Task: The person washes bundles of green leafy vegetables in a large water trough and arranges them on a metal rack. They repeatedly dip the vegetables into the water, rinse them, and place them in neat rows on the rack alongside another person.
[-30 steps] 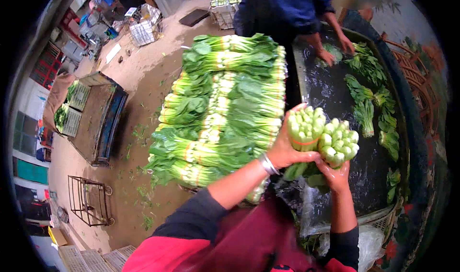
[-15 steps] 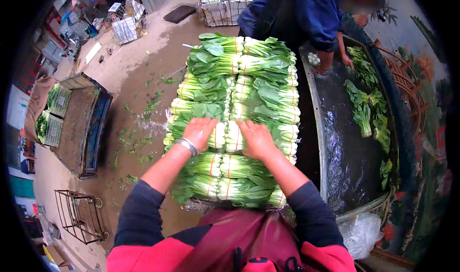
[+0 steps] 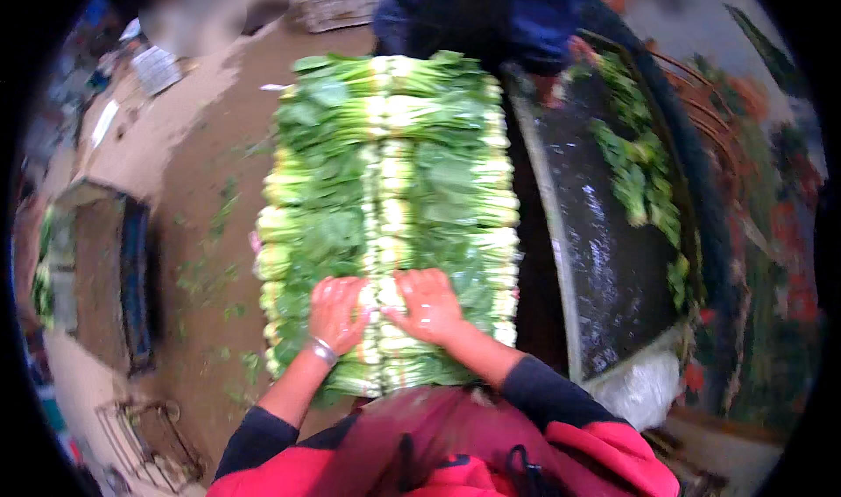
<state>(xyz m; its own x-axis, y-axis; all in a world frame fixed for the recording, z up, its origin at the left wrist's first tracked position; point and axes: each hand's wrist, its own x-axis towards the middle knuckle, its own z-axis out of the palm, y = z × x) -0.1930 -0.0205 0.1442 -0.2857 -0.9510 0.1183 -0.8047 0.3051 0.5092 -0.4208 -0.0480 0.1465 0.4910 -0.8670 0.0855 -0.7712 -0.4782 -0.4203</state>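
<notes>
A tall stack of bok choy bundles (image 3: 438,177), tied with red bands, stands in front of me in two columns. White stem ends meet along the middle and also show down the outer sides. My left hand (image 3: 339,311), with a silver bangle at the wrist, lies on the near part of the left column, fingers stretched forward. Flat on the right column, close to the middle seam, rests my right hand (image 3: 427,306), wet and with its fingers extended. Both palms press on the bundles without gripping one. Motion blur softens the finger outlines.
On the right, a long water trough (image 3: 547,208) holds loose greens (image 3: 635,177). A person in blue (image 3: 543,15) stands at its far end. A cart (image 3: 136,278) and a metal frame trolley (image 3: 149,440) stand left. Clear plastic (image 3: 644,392) lies near right.
My hands have moved back toward me along the stack, onto its nearest rows, still pressing. The whole view has shifted. The person in blue appears more cut off at the top.
</notes>
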